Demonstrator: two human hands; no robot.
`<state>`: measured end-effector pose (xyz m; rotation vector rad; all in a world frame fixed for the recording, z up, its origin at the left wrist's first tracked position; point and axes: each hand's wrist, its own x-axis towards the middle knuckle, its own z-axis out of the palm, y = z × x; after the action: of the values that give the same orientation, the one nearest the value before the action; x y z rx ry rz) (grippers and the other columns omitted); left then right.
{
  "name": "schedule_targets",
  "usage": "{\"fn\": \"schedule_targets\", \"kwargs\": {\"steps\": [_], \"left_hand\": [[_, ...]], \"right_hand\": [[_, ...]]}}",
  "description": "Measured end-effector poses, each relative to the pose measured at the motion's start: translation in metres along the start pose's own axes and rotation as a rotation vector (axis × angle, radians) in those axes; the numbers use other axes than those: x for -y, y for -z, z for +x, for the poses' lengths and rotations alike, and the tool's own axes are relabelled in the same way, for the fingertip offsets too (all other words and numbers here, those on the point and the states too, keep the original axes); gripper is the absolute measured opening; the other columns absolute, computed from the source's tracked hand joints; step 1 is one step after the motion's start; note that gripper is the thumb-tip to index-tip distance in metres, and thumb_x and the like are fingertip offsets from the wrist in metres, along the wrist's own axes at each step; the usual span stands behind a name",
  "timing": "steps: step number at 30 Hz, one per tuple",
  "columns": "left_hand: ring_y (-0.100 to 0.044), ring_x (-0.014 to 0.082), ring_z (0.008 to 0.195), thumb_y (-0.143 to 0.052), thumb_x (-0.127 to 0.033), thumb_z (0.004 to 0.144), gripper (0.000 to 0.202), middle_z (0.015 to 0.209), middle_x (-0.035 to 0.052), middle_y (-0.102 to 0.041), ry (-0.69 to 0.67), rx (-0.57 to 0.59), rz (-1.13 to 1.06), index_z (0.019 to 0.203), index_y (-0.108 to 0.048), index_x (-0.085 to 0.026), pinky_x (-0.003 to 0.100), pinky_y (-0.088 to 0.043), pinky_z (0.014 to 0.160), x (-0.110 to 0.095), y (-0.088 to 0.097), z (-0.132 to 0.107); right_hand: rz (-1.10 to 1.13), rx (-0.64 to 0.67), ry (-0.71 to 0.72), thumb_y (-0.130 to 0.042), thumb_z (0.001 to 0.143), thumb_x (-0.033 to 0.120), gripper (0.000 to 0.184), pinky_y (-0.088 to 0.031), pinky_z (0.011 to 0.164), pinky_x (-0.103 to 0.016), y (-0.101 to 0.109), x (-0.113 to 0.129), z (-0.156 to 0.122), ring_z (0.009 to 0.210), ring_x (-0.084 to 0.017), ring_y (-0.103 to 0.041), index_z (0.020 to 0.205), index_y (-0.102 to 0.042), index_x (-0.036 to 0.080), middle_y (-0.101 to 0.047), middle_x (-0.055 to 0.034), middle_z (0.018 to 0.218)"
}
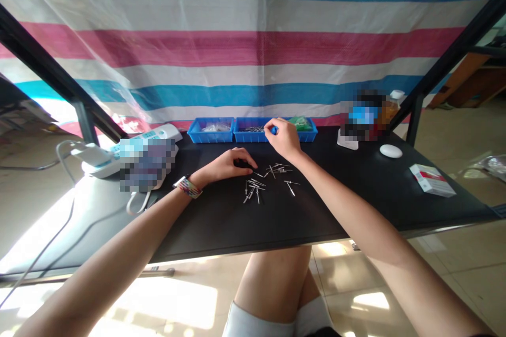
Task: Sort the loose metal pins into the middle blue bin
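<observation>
My right hand (283,138) is over the blue bins, its thumb and fingers curled together. Whatever the fingertips may hold is too small to make out. Below the hand, thin metal pieces that look like blind rivets (253,129) lie in the middle blue bin (251,137). My left hand (231,164) rests low over the black table (213,221), thumb and index finger curved with a gap between them. Just beyond its fingertips lies one rivet (258,174). More loose rivets (255,189) are scattered in small groups on the tabletop between my arms.
Another blue bin (211,137) holds a clear plastic bag; a green bag (300,124) sits at the right. Left are a power strip (169,132) and cables. On the right stand a white oval object (391,151), a small box (432,180) and a bottle (395,100). Striped sheeting (237,47) hangs behind.
</observation>
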<state>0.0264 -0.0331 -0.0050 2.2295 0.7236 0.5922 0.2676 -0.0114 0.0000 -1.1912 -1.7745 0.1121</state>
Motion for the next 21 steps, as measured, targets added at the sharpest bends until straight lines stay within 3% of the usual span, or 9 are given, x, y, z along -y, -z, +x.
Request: {"fn": "schedule_targets", "kwargs": {"steps": [7,11,15,21], "left_hand": [[-0.068,0.0243,0.096,-0.080,-0.043,0.086,0.019,0.098,0.0085,-0.076,-0.037,0.001,0.043,0.089,-0.084,-0.025,0.036,-0.051,0.095,0.007,-0.004,0.001],[-0.067,0.0220,0.090,-0.076,-0.046,0.088,0.025,0.097,0.0079,-0.075,-0.006,-0.047,0.020,0.091,-0.081,-0.021,0.033,-0.053,0.086,0.007,-0.005,0.000],[-0.065,0.0191,0.081,-0.071,-0.050,0.092,0.033,0.095,0.0075,-0.075,0.071,-0.152,-0.103,0.096,-0.076,-0.017,0.030,-0.051,0.075,0.006,-0.005,0.000],[-0.066,0.0190,0.085,-0.077,-0.052,0.088,0.036,0.094,0.0072,-0.075,0.098,-0.309,-0.213,0.093,-0.075,-0.016,0.029,-0.051,0.079,0.003,-0.006,0.001]], "right_hand": [[0.104,0.103,0.073,-0.062,0.091,0.018,0.012,-0.044,0.070,-0.031,0.008,0.013,-0.035,0.062,-0.015,-0.050,0.082,-0.068,0.022,-0.070,-0.0030,0.088],[0.173,0.151,0.061,-0.064,0.091,0.020,0.011,-0.043,0.068,-0.031,0.008,0.020,-0.042,0.060,-0.014,-0.049,0.081,-0.069,0.022,-0.070,-0.0026,0.088],[0.301,0.195,-0.016,-0.066,0.091,0.026,0.013,-0.044,0.065,-0.030,0.005,0.023,-0.043,0.060,-0.013,-0.051,0.079,-0.069,0.022,-0.071,-0.0016,0.085],[0.486,0.276,-0.179,-0.067,0.090,0.035,0.019,-0.044,0.058,-0.027,0.002,0.025,-0.044,0.062,-0.015,-0.058,0.078,-0.071,0.021,-0.069,-0.0006,0.074]]}}
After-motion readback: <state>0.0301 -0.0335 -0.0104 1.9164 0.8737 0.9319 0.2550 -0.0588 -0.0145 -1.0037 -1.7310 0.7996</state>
